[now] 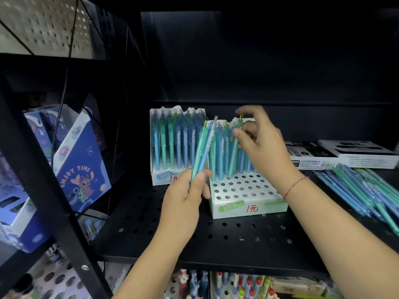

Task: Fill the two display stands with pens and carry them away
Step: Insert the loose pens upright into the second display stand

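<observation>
Two white display stands sit on a black perforated shelf. The rear stand (160,176) is packed with blue and green pens. The front stand (241,197) has pens only in its back rows, and its front holes are bare. My left hand (184,199) grips a small bundle of pens (205,143), tilted up to the right beside the front stand. My right hand (262,145) pinches one green pen (234,152) that leans into a hole of the front stand.
A loose pile of blue and green pens (362,190) lies on the shelf at the right, with flat boxes (343,154) behind it. Blue cartoon boxes (79,162) fill the left unit behind a black frame post (43,180). More stationery shows below.
</observation>
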Tool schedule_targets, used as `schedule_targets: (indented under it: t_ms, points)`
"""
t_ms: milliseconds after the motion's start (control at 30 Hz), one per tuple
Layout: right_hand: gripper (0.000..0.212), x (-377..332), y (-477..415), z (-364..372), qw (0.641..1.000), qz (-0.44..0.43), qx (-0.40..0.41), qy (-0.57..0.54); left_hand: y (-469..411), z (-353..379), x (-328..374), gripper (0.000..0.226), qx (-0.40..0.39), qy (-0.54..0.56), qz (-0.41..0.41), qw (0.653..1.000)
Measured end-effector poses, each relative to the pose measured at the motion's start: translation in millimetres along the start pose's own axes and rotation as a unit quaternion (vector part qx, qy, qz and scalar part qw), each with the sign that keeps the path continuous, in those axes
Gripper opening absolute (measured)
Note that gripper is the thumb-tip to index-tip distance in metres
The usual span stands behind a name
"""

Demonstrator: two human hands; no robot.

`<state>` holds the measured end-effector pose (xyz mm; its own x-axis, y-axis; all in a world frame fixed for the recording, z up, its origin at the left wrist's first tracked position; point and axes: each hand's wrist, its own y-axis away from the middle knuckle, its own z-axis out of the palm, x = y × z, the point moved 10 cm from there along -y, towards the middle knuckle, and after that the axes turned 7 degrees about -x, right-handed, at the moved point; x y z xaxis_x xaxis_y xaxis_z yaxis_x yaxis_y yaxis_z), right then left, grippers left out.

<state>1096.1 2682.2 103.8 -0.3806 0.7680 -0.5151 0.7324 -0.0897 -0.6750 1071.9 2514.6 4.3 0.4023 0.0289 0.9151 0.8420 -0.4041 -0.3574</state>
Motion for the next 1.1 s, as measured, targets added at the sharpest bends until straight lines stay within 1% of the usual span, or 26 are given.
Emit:
schedule_targets:
  t_ms: [100, 200, 300, 400, 433, 500, 600, 667, 733, 767, 833, 900, 967, 1033, 1100]
  points:
    - [0.024, -1, 1, 3, 1.000, 0.004, -0.011, 0.000, 1, 0, 1, 0.028, -0.002, 0.002, 0.003, 1.000]
    - [0.013, 1, 1, 6, 1.000, 0.010, -0.022, -0.012, 0, 1, 1, 0.029, -0.004, -0.001, 0.001, 1.000]
    - [0.007, 2, 0, 1, 0.999, 0.016, 0.000, -0.029, 0, 2, 1, 0.032, -0.007, 0.002, 0.001, 1.000]
    - [0.006, -1, 1, -7, 0.999, 0.004, 0.027, -0.022, 0, 4, 3, 0.027, -0.015, 0.011, 0.008, 1.000]
    - [0.006, -2, 1, -9, 0.998, 0.002, 0.033, -0.044, 1, 6, 4, 0.026, -0.020, 0.015, 0.011, 1.000]
    - [0.008, -2, 2, -8, 0.989, 0.013, 0.025, -0.144, 1, 8, 5, 0.025, -0.031, 0.021, 0.012, 0.999]
    - [0.014, -6, 2, 4, 0.962, 0.030, -0.028, -0.270, 1, 11, 4, 0.024, -0.044, 0.021, 0.009, 0.999]
    - [0.015, -8, 3, 16, 0.947, 0.037, -0.073, -0.310, 1, 14, 5, 0.024, -0.054, 0.012, 0.012, 0.998]
    - [0.013, -9, 3, 22, 0.940, 0.040, -0.094, -0.327, 1, 15, 6, 0.024, -0.058, 0.010, 0.015, 0.998]
    - [0.013, -8, 2, 21, 0.938, 0.043, -0.090, -0.333, 1, 15, 7, 0.024, -0.057, 0.011, 0.016, 0.998]
    - [0.015, 0, -1, 9, 0.936, 0.057, -0.047, -0.344, 2, 13, 8, 0.024, -0.052, 0.010, 0.015, 0.998]
    - [0.016, 13, -2, -15, 0.937, 0.073, 0.032, -0.341, 2, 11, 9, 0.024, -0.042, 0.012, 0.015, 0.999]
    - [0.017, 23, -1, -40, 0.946, 0.075, 0.104, -0.298, 1, 8, 8, 0.025, -0.032, 0.013, 0.015, 0.999]
    - [0.016, 25, -1, -50, 0.965, 0.070, 0.126, -0.219, 1, 6, 6, 0.025, -0.025, 0.014, 0.014, 1.000]
    - [0.015, 21, -1, -44, 0.980, 0.064, 0.106, -0.156, 1, 6, 6, 0.025, -0.023, 0.015, 0.012, 1.000]
